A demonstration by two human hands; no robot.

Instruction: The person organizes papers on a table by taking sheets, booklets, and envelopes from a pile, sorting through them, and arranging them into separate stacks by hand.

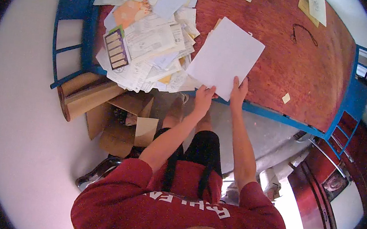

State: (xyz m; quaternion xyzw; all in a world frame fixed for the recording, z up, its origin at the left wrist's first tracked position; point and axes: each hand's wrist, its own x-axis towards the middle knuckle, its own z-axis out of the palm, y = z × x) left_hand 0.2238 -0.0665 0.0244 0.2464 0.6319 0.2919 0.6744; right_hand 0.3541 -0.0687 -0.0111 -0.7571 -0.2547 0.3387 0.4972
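One white sheet (226, 57) lies over the near edge of the red tabletop (292, 81), right of the paper pile (152, 45), its long axis slanting from near left to far right. The right hand (238, 93) pinches its right edge by the near corner, thumb on top, other fingers partly hidden; the left hand (204, 99) meets the near edge, but whether it grips firmly I cannot tell. A brownish edge shows beneath the sheet's far left side, the rest covered. The pile's papers overlap too much to count, and its far end is cut off. One purple-bordered card (117, 48) with five pale bars tops it; rightward lie one dark cord (305, 33) and one small pale diamond-shaped piece (286, 98).
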